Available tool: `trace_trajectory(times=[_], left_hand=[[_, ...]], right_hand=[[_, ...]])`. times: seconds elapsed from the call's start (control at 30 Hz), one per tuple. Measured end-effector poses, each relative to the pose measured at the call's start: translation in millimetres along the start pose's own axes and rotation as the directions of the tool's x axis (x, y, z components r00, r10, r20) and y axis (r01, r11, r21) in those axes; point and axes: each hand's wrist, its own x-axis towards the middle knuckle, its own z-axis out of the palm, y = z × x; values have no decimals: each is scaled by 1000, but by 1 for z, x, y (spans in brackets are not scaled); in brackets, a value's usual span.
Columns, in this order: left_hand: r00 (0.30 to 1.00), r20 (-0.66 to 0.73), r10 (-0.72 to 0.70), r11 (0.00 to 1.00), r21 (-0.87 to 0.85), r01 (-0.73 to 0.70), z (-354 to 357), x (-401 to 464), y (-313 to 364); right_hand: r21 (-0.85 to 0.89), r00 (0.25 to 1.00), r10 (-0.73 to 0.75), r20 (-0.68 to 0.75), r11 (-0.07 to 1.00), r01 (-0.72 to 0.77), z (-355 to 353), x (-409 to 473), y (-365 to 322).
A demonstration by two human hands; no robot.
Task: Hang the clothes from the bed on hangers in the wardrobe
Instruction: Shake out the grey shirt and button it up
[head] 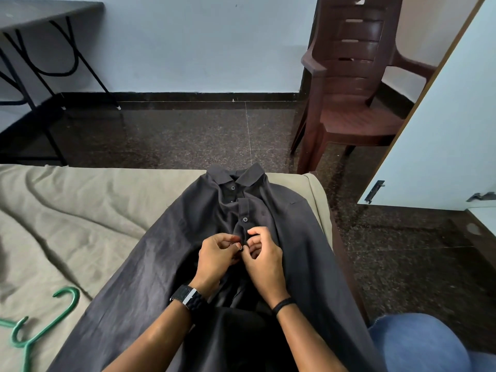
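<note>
A dark grey button-up shirt (166, 253) lies face up on the bed (80, 210), collar toward the far edge. Both hands meet at its front placket, below two fastened buttons. My left hand (217, 257) pinches a small button with thumb and forefinger. Touching it from the right, my right hand (264, 257) pinches the placket edge with curled fingers. A green plastic hanger (40, 328) lies on the beige sheet at the lower left, apart from the shirt.
A brown plastic chair (354, 84) stands on the dark floor beyond the bed's right corner. A white wardrobe door (440, 135) with a latch stands at the right. A dark folding table (40, 25) is at the far left. A blue-jeaned knee (418, 342) shows lower right.
</note>
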Motion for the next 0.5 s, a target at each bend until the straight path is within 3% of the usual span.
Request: trace_trajectory(times=[0.23,0.5], left_hand=[[1000,-19,15,1000,9,-14,-4,1,1],[1000,-18,11,998,-66,-13,-6,-2,1]], right_hand=[[-29,991,-129,41,991,130,2,-2,0],[37,997,-72,38,997,71,0,-1,2]])
